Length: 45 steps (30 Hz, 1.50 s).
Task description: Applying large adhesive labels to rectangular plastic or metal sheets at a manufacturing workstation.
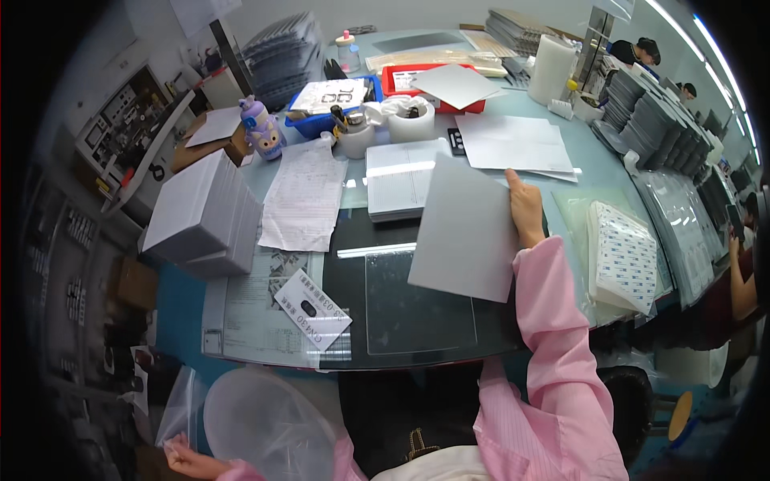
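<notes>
My right hand [525, 207] holds a grey rectangular sheet [465, 228] by its right edge, lifted and tilted over the dark glass work pad [417, 309]. A clear rectangular panel lies on that pad below the sheet. Down at the lower left, below the table edge, my left hand [188, 461] grips a clear plastic bag [261, 421]. Both arms wear pink sleeves. A stack of grey sheets [401, 180] lies just beyond the held sheet.
A tall pile of grey sheets [200, 212] stands at the left, with a paper form [305, 196] beside it. White cups, a blue bin [329, 104] and a red tray [433, 84] sit at the back. Stacked white pads [622, 256] lie right. Other people work at the far right.
</notes>
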Tool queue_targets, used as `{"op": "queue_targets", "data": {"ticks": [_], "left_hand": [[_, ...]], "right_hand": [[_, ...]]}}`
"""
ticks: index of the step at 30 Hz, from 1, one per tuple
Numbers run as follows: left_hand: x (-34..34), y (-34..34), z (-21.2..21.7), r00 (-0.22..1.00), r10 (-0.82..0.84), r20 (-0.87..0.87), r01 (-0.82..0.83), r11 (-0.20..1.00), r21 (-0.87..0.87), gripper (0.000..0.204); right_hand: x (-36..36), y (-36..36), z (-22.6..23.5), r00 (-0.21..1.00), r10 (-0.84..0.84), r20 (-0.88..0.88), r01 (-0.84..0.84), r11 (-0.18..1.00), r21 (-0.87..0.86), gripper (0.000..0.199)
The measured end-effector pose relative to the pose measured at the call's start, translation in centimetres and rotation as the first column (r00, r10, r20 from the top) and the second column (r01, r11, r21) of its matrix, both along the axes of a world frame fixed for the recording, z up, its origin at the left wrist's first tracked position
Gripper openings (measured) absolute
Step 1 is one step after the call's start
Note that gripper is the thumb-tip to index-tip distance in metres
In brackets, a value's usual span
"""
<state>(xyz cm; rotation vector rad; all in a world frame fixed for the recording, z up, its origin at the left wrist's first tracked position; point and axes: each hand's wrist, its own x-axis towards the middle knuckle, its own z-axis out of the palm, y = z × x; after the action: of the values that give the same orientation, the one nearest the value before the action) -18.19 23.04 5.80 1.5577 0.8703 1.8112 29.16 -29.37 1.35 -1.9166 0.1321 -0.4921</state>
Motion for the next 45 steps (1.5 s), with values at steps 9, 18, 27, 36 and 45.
{"op": "queue_targets", "data": {"ticks": [9, 18, 27, 36, 45], "left_hand": [[-12.5, 4.7, -25.9, 0.193, -0.26, -0.946, 0.027, 0.965, -0.26, 0.035], [6.0, -7.1, -8.5, 0.615, -0.603, -0.509, 0.377, 0.791, -0.482, 0.029], [17.0, -24.8, -4.7, -0.09, -0.915, 0.393, 0.683, -0.344, -0.644, 0.038], [18.0, -25.5, -4.3, 0.116, -0.851, 0.512, 0.677, -0.31, -0.668, 0.035], [17.8, -25.8, -4.1, 0.068, -0.9, 0.43, 0.659, -0.283, -0.696, 0.033]], "right_hand": [[-3.2, 5.5, -0.6, 0.977, 0.187, -0.106, -0.193, 0.979, -0.057, 0.065], [-4.7, 5.4, -2.4, 0.792, 0.501, -0.349, -0.366, 0.847, 0.385, 0.051], [-7.1, 6.4, -0.8, 0.703, 0.581, -0.409, -0.364, 0.789, 0.495, 0.045], [-7.1, 5.9, 0.1, 0.666, 0.616, -0.421, -0.346, 0.755, 0.557, 0.051], [-7.5, 5.8, 0.8, 0.68, 0.628, -0.378, -0.399, 0.75, 0.528, 0.048]]}}
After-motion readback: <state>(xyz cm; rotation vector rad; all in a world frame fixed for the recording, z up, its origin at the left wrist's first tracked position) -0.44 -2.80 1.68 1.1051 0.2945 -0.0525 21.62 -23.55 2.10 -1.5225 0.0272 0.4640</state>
